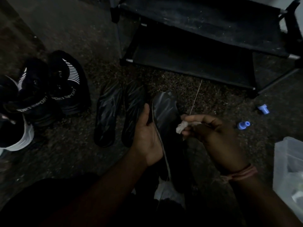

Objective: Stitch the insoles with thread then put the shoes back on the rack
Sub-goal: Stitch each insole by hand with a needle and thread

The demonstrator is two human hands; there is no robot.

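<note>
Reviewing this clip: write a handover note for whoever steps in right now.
Left hand grips the insole being stitched. Right hand pinches the needle and a pale wad.
Two more insoles lie on the floor to the left; shoes stand farther left. Rack shelves, ahead, hold no shoes.
Left: finish stitching, return shoes to rack. Stitches done cannot be told.

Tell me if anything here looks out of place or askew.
Two small blue plastic pieces lie loose on the floor right of the right hand, apart from each other and tipped on their sides. Two insoles lie flat beside the left hand. The rack holds no shoes.
</note>
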